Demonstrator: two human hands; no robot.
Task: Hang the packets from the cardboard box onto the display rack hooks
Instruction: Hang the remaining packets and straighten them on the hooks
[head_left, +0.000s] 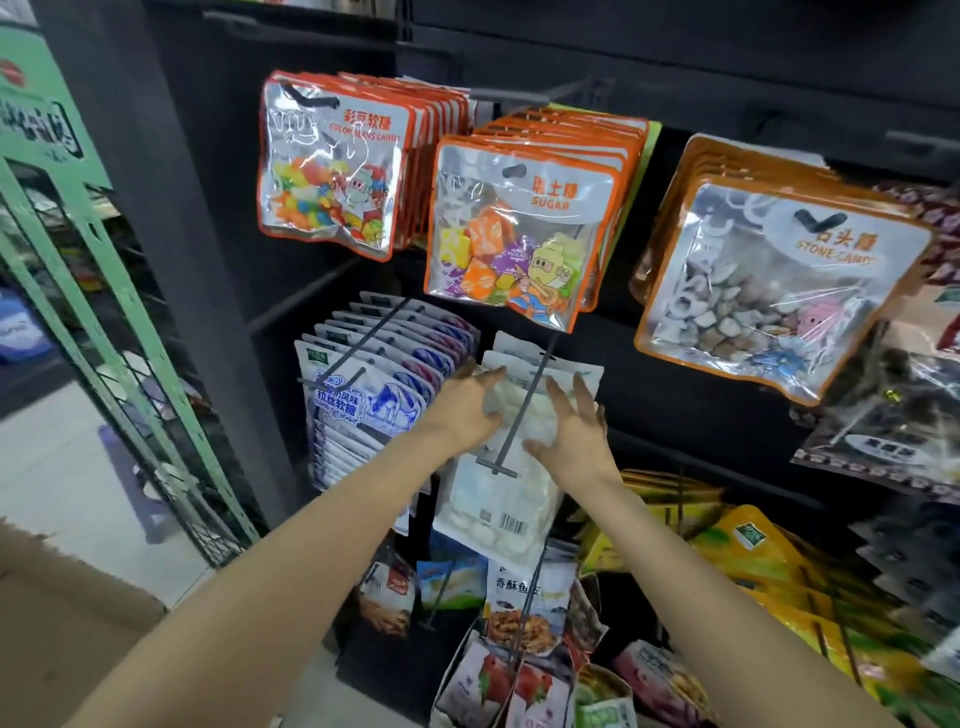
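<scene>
2 bare forearms reach up from lower frame toward center | left hand (467, 410) center-left, fingers curled, gripping white packet (498, 483) | right hand (571, 431) just right of center, fingers spread, thumb on packet
</scene>
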